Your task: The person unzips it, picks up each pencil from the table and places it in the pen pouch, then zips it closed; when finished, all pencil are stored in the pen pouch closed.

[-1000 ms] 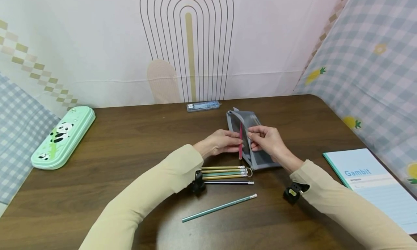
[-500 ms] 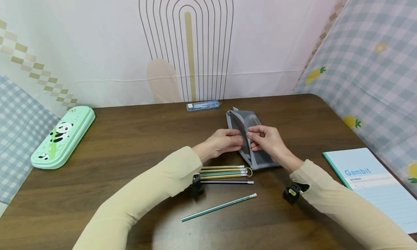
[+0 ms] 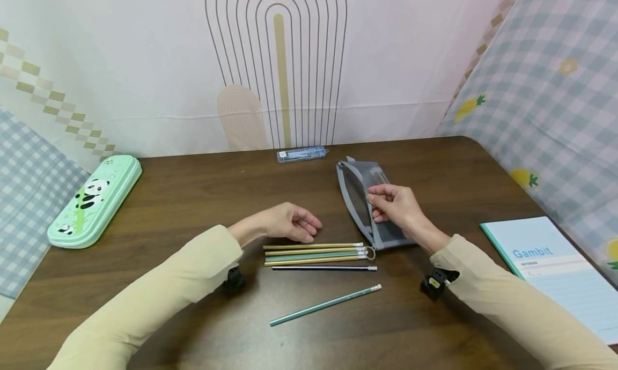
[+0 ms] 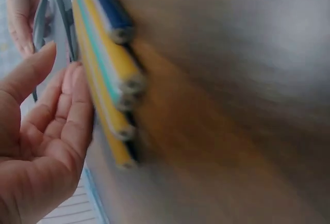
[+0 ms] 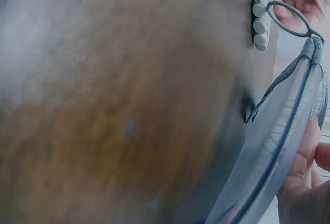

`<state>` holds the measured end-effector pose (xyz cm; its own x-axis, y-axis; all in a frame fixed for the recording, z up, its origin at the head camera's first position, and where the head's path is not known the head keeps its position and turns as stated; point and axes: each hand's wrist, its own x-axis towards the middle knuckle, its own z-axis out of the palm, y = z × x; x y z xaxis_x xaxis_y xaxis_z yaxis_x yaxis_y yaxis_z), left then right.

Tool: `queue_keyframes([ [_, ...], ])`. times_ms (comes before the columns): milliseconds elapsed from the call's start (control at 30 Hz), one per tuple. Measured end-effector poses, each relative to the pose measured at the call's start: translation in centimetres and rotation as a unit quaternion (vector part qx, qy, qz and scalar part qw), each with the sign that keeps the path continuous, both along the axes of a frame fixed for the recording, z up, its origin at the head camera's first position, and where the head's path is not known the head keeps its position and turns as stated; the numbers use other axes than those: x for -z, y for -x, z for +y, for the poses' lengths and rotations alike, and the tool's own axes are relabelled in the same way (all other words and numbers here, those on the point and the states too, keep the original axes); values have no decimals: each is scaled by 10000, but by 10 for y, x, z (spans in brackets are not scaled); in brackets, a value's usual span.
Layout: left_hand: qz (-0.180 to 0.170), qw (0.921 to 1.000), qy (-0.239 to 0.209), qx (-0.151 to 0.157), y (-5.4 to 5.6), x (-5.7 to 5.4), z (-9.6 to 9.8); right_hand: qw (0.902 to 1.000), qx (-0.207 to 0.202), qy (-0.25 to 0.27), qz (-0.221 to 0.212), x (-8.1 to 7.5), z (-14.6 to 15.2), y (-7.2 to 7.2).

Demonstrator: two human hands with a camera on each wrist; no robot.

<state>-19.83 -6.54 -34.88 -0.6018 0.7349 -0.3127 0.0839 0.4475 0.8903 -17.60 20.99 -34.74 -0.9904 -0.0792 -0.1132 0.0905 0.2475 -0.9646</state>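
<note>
My right hand [image 3: 397, 206] pinches the near side of a grey zip pouch [image 3: 356, 190], whose mouth gapes toward the left. In the right wrist view the pouch edge [image 5: 281, 136] runs between thumb and fingers. My left hand [image 3: 287, 222] holds nothing and hovers just behind a row of pencils [image 3: 314, 254], its fingers loosely bent. The row has gold and green pencils with a dark pencil [image 3: 323, 268] in front. Nearer the front lies a single green pencil [image 3: 325, 305], set at a slant. A zip ring [image 3: 370, 253] on the pouch touches or overlaps the pencils' eraser ends.
A mint panda pencil case [image 3: 94, 202] stands at the far left. Near the wall lies a small clear-blue case [image 3: 301, 154]. A Gambit notebook [image 3: 545, 263] is at the right edge. Brown tabletop [image 3: 203, 193] stretches between them.
The red pencil went into the pouch and is out of sight in the head view. My left hand has drawn back leftward from the pouch mouth. The right hand stays on the pouch.
</note>
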Motion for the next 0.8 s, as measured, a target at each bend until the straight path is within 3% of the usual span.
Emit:
queue_keyframes([
  [267, 585, 9975, 47, 382, -2, 7, -4, 10000, 22, -6, 1, -2, 0, -1],
  [600, 1264, 9901, 222, 576, -3, 7, -2, 9999, 83, 52, 28, -3, 1, 0],
  [700, 1715, 9826, 314, 641, -4, 7, -1, 9999, 47, 88, 47, -4, 0, -1],
  [800, 2327, 9686, 473, 738, -4, 6, 0, 9999, 53, 112, 48, -4, 1, 0],
])
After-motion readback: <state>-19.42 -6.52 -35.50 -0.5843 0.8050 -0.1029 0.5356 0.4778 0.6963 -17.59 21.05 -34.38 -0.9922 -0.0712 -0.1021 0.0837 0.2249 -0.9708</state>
